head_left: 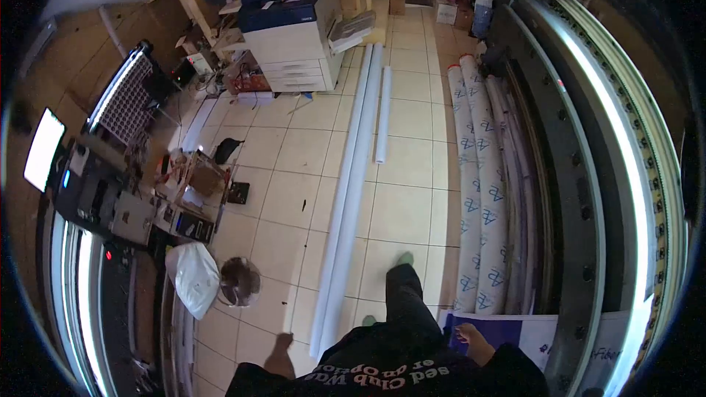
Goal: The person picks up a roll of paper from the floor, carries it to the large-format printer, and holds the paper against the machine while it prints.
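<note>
Bare tiles [401,206] lie open toward 12 o'clock, between tubes [346,206] at 11 and rolls [482,198] at 1. The printer [588,176] walls off 3, and a bag [193,279] crowds 10.

Black long-sleeved top [441,378], white lettering [382,373], black trousers [408,301], greenish shoes [404,257], bare hands [467,334].

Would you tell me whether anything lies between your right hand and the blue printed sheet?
Nothing visible does. The right hand lies at the left edge of the blue printed sheet, apparently touching it.
</note>
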Motion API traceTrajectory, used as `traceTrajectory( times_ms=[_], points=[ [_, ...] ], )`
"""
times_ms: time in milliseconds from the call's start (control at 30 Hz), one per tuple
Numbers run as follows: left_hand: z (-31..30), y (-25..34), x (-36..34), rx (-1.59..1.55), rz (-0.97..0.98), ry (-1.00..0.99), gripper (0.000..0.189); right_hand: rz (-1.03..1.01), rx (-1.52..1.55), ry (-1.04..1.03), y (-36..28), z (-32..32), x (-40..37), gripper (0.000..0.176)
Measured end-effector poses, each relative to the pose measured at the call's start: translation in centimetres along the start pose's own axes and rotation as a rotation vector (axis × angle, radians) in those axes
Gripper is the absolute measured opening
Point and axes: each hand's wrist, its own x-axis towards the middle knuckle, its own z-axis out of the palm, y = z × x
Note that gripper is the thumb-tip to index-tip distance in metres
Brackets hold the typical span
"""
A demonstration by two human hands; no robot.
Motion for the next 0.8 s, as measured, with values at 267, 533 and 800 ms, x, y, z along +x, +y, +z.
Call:
traceTrajectory(
  times_ms=[267, 533, 800],
  points=[
    [-4.6, 13.4, 16.6, -0.457, 0.017, -0.381, 0.035, -0.250, 0.130, 0.077, -14.8, 4.8, 13.7, 0.020],
    [-21.0, 18.0, 50.3, -0.599, 0.162, 0.122, 0.028, -0.658, -1.027, 0.232, -35.1, 11.4, 41.2, 0.032],
    [-26.2, 29.3, 74.5, -0.174, 0.231, -0.263, 0.036, -0.700, -0.871, 0.487, -39.4, 20.8, 41.9, 0.056]
  ],
)
